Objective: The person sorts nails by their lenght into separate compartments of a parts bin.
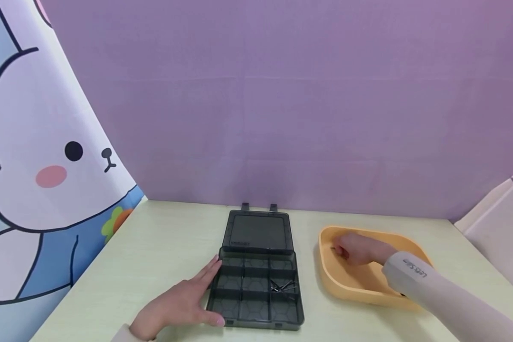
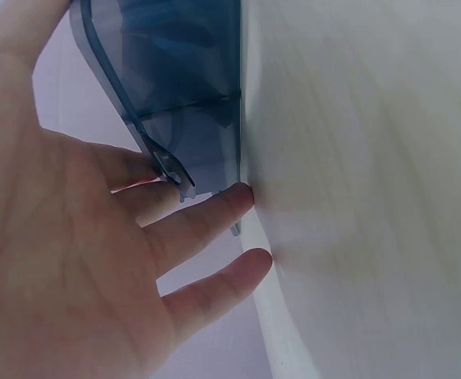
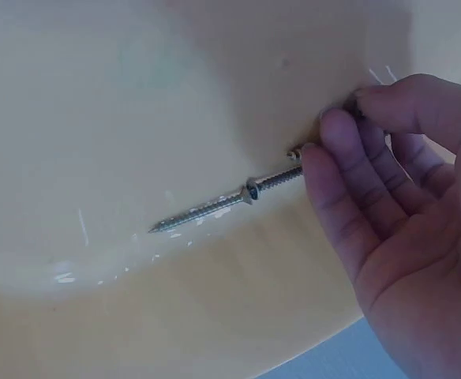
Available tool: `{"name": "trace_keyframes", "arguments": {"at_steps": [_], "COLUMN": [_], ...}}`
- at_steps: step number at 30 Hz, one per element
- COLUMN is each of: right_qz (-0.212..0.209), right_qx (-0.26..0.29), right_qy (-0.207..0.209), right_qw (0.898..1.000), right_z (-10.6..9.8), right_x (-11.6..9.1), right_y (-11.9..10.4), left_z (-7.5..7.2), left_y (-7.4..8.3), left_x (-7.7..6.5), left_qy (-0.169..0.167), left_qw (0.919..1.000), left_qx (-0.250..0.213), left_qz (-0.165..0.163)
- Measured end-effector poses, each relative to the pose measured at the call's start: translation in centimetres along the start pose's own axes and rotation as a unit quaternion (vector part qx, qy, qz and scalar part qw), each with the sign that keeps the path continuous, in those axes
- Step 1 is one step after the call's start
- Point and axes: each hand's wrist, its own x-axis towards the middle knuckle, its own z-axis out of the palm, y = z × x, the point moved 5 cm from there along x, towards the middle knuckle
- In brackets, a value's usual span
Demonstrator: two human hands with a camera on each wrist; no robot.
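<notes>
The right hand (image 1: 361, 249) is down inside the yellow tray (image 1: 355, 293), near its upper-left corner, and is by far the nearer hand to the loose screws there. In the right wrist view, one long screw (image 3: 201, 213) lies on the tray's surface with its long axis running from eight o'clock at the tip to two o'clock at the head, so it points back toward the fingertips. A second screw (image 3: 280, 178) continues almost the same line from that head and runs up to the fingers. The thumb and fingers pinch a small dark piece (image 3: 356, 105) — too hidden to name for certain.

From the right hand, the black organizer box (image 1: 255, 325) lies across the worktop (image 1: 166, 228) at about eight o'clock, its lid (image 1: 258, 231) laid back toward twelve. A few screws (image 1: 283, 286) sit in the right-hand compartment of its middle row, the column facing the tray. The left hand (image 1: 181, 304) grasps nothing — its fingers are extended and spread beside the box's nine o'clock side, thumb by the near corner.
</notes>
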Motion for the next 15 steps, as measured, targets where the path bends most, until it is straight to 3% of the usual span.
{"name": "trace_keyframes", "arguments": {"at_steps": [7, 12, 15], "right_qz": [0.021, 0.049, 0.041], "right_qx": [0.031, 0.067, 0.080], "right_qy": [-0.025, -0.017, -0.001], "right_qw": [0.999, 0.996, 0.996], "right_z": [-0.8, -2.2, -2.9], "right_x": [-0.2, 0.0, 0.1], "right_y": [-0.1, -0.2, -0.5], "left_z": [0.1, -0.1, -0.1], "left_y": [0.0, 0.0, 0.0], "left_x": [0.1, 0.0, 0.0], "left_qy": [-0.003, 0.001, 0.002], "left_qw": [1.0000, 1.0000, 1.0000], "left_qx": [-0.002, -0.001, -0.004], "left_qz": [-0.002, 0.000, 0.000]}}
